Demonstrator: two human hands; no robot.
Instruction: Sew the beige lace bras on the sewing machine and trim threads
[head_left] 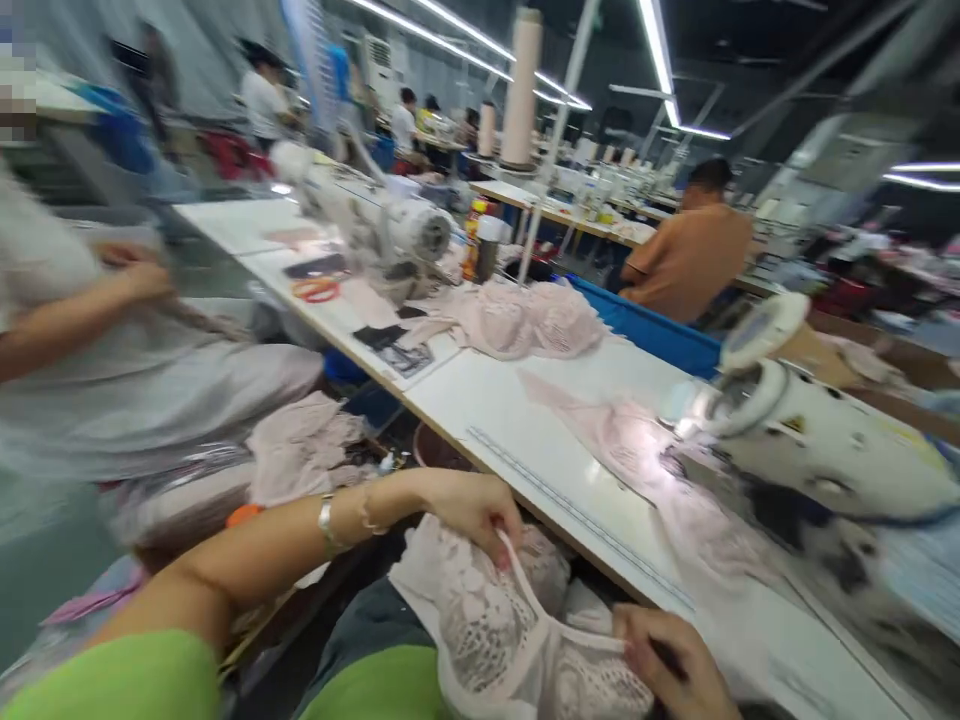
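Note:
On my lap lies a pale pink lace bra [495,630]. My left hand [469,505] pinches its strap near the top, fingers closed on the fabric. My right hand [671,665] grips the other end of the strap at the lower right, fingers curled round it. A white sewing machine [817,440] stands on the white table [525,420] to my right, with pink fabric [630,440] lying under its lit needle area. A ruler strip runs along the table's front edge.
A heap of pink lace pieces [525,318] lies further along the table beside another sewing machine [375,225]. A person in white [90,330] sits at my left. A person in orange [694,255] sits behind a blue bin [645,330]. More pink pieces [300,445] lie below the table.

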